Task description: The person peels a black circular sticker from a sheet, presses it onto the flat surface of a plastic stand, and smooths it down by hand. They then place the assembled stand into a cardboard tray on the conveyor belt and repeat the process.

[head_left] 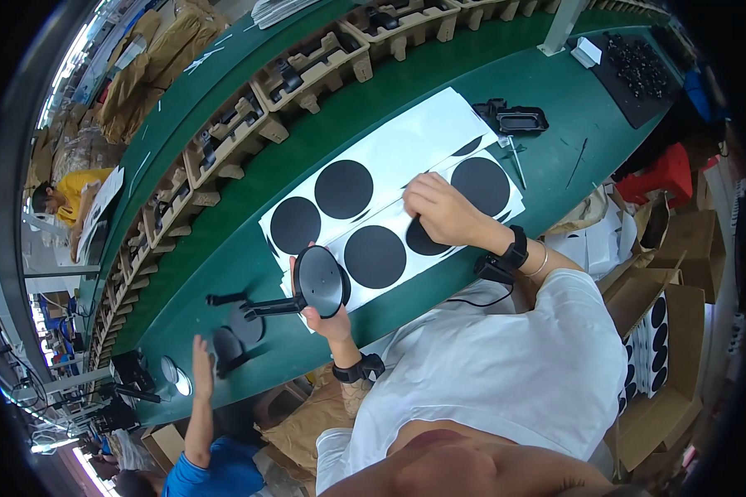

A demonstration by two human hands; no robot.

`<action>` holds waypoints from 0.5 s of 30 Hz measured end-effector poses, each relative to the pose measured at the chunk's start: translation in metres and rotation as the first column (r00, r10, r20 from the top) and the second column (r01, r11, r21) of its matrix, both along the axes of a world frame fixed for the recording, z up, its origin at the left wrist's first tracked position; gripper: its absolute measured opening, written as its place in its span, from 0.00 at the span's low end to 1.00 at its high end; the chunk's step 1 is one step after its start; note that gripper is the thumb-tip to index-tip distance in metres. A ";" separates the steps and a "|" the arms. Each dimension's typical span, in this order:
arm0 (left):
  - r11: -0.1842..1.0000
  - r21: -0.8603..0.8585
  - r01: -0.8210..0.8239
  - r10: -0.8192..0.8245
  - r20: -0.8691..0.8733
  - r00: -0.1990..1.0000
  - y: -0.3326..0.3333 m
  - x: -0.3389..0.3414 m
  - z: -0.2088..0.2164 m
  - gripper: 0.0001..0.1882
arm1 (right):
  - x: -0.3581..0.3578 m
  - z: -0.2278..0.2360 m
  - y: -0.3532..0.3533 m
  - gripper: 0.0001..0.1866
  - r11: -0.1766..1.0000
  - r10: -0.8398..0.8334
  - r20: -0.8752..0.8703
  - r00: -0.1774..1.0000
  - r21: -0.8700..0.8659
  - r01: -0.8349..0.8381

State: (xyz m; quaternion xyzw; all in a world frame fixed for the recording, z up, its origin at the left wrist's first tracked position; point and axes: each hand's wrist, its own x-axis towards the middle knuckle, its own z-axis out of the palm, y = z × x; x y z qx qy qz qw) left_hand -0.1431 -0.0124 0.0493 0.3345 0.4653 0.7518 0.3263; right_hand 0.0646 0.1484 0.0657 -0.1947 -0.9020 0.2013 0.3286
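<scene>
One round black part (320,277) is gripped in the left hand (330,325), apart from the right hand (446,209) over disc sheets (427,132), its hold unclear.

Green workbench (551,186), bright strip lights (55,445)

A factory workshop is suggested by a long green workbench (555,186) lined with brown trays (327,76) of dark parts. Places are taken by co-workers in yellow (76,186) and blue (211,472), and cardboard boxes (686,360) are kept beside the bench.
</scene>
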 end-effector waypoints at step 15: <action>0.926 0.256 0.277 -0.368 0.449 0.814 -0.028 -0.014 0.091 0.47 | -0.040 0.086 -0.083 0.10 0.688 -0.155 -0.699 0.698 -0.584 -0.431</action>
